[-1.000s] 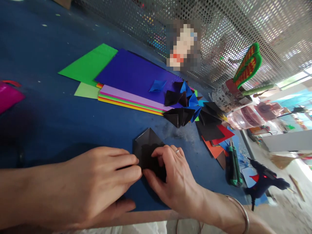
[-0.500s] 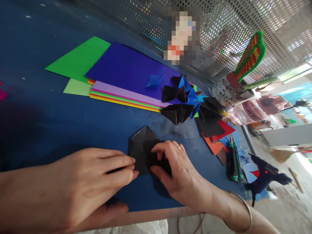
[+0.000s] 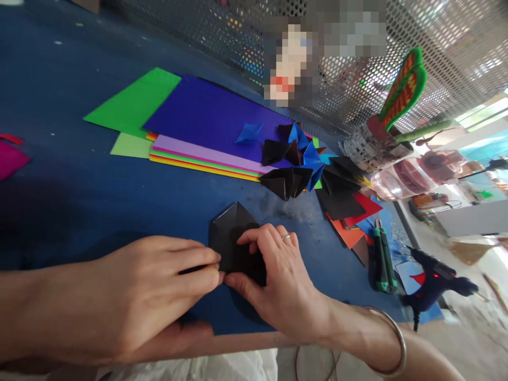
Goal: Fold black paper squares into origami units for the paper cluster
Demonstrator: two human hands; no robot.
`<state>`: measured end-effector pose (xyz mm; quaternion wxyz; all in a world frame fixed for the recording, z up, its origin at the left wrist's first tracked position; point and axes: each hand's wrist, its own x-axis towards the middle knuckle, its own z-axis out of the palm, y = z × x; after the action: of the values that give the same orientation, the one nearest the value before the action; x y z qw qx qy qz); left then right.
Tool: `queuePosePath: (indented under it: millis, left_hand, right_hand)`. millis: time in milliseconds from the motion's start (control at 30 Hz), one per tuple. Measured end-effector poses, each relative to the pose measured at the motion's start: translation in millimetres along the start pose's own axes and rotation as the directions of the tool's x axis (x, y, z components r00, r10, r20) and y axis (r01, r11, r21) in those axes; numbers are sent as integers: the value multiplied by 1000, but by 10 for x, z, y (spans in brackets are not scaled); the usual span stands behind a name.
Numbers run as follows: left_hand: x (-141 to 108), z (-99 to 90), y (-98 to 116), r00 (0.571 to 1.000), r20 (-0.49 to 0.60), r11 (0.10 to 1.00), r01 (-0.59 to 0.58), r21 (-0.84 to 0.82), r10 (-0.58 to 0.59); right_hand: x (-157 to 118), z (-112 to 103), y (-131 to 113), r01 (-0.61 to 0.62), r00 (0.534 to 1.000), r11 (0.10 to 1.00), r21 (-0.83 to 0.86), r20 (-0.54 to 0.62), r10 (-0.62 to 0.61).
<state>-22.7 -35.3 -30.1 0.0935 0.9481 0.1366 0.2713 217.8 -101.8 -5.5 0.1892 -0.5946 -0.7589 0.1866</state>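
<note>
A pointed, folded piece of black paper [image 3: 230,225] is lying on the blue tabletop [image 3: 138,201] between the hands, just beyond the left hand's fingertips and partly beneath the right hand. The left hand [image 3: 154,291] is stretching its fingers nearly straight and close together, their tips touching the paper's left, near edge; whether they are pinching it, I cannot tell. The right hand [image 3: 278,275] is curling half-open over the paper's right part, its thumb reaching the near edge and its index finger bending above the surface; whether it is gripping the paper is unclear.
</note>
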Motion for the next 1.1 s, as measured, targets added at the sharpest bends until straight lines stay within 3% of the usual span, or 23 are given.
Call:
queuePosePath:
  millis: [100,267,433,1100]
  left_hand:
    - [3,-23,-9,996,-46,993,-84,-82,81]
    - [-62,-9,-39,990,-38,989,-138,-45,137]
    - [-78,-6,-32,996,-38,995,-84,-56,82]
    - [-92,-113,-134,991,-45,986,-127,-109,122]
  right_hand:
    - [11,26,-21,-4,1000,1000,12,-2,4]
    - [43,-15,-21,-36,999,998,47,9,35]
    - [43,-74,-10,-53,997,993,105,62,47]
    - [78,-371,184,24,972,969,247,222,-81]
